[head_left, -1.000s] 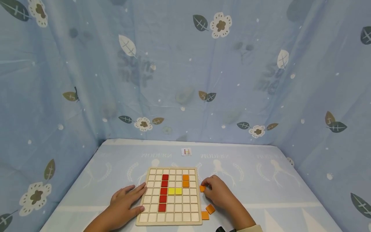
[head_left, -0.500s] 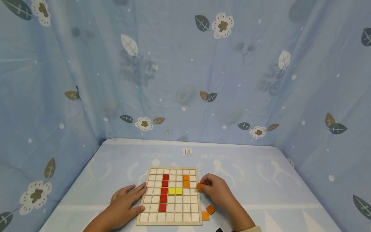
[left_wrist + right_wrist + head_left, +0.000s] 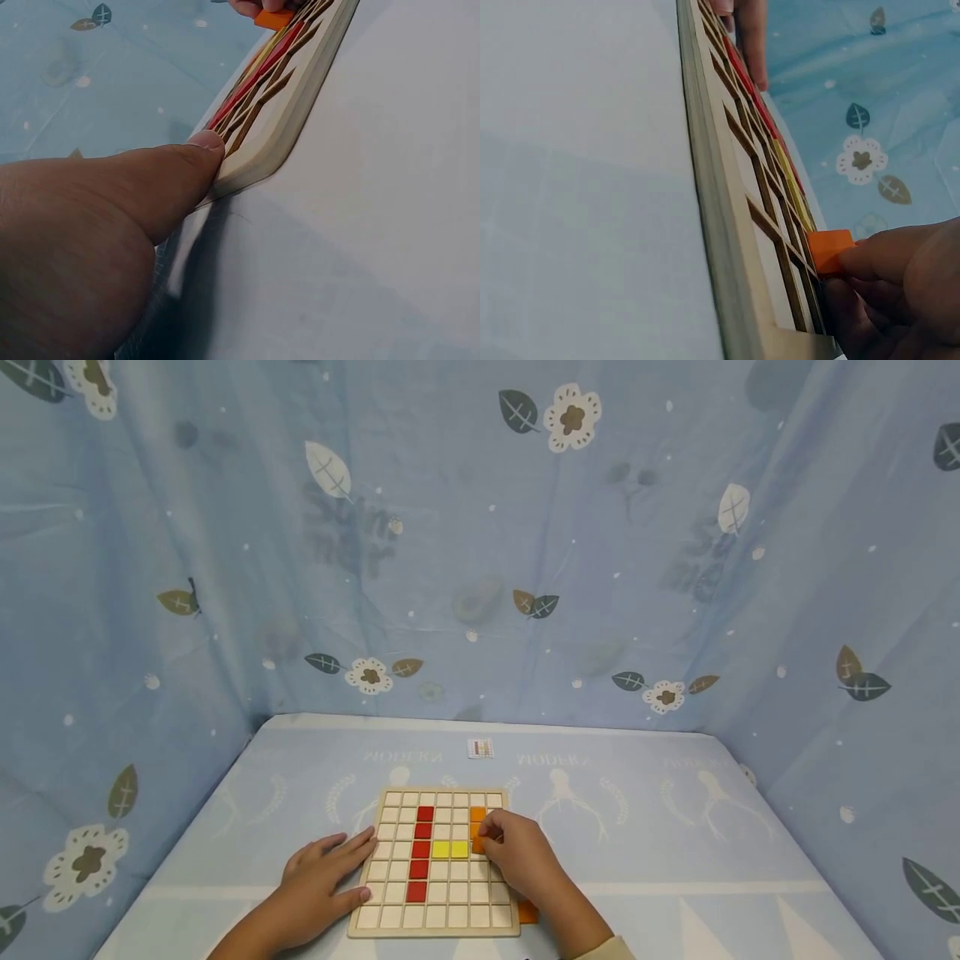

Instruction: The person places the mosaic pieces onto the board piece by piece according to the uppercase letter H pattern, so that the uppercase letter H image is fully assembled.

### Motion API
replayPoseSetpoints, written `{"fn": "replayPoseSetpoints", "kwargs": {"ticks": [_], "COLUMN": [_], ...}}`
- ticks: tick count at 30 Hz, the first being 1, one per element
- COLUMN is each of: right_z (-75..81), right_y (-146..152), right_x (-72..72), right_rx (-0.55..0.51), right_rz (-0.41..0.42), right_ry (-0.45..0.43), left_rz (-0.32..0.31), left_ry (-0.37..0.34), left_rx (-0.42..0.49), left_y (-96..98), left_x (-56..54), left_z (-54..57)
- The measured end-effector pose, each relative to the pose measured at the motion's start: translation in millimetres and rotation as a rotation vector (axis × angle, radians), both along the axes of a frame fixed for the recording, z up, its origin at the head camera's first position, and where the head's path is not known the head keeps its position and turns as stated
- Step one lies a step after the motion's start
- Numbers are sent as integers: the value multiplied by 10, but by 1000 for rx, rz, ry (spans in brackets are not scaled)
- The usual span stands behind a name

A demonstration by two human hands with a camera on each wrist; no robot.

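Observation:
A wooden grid board (image 3: 435,933) lies on the table, holding a column of red tiles (image 3: 417,870), two yellow tiles (image 3: 450,850) and orange tiles (image 3: 477,814) near its right side. My right hand (image 3: 521,853) pinches an orange square tile (image 3: 830,250) between thumb and fingers, over the cell just right of the yellow tiles. In the right wrist view the tile is tilted up at the grid. My left hand (image 3: 318,885) lies along the board's left edge, fingers extended; its thumb (image 3: 206,142) presses on the rim in the left wrist view.
Beside the board's lower right edge lies a loose orange tile (image 3: 528,912), partly behind the right forearm. A small printed card (image 3: 481,749) with a coloured grid lies farther back on the table (image 3: 675,827). A blue patterned curtain (image 3: 420,568) surrounds the table.
My right hand has lifted the orange tile from beside the board and carried it left over the grid. The left hand has stayed on the board's edge.

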State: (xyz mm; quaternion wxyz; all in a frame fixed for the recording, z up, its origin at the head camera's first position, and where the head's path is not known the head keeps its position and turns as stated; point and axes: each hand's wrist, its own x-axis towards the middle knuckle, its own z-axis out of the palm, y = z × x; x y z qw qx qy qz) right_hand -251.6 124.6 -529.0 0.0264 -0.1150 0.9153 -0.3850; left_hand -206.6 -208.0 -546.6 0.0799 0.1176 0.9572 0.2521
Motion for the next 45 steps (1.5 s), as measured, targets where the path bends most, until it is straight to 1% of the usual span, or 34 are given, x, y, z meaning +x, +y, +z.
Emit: {"fn": "replayPoseSetpoints", "kwargs": {"ticks": [5,10,17,22,24,28,32,35,38,40,42,45], "right_z": [-21,-36,-45,-27,-27,-31,-53,-68,-37,3,27,8], "right_y": [-3,0,4,-8,-16,-21,9,69,168,252,352,512], "right_x": [9,4,43,72,77,79,65,47,26,23,24,51], "right_rx": [13,36,127,192,210,211,176,117,68,54,54,68], "right_rz": [9,18,34,58,63,71,73,73,77,79,92,120], "right_ry": [-4,10,61,94,103,102,80,73,62,29,-25,-116], "left_rz": [3,-3,2,0,-4,-8,-1,-5,-8,-5,-2,0], "left_ry": [7,16,-9,-4,0,2,-9,-9,0,4,3,-12], "left_rx": [3,7,3,3,8,22,17,20,17,12,11,14], "left_y": [-8,-18,-21,-15,-18,-24,-29,-34,-30,-25,-18,-11], "left_x": [10,5,-5,-4,-1,-1,-11,-11,-5,-3,-1,-3], "left_z": [-1,-19,-28,-20,-21,-28,-44,-36,-21,-21,-23,-22]}}
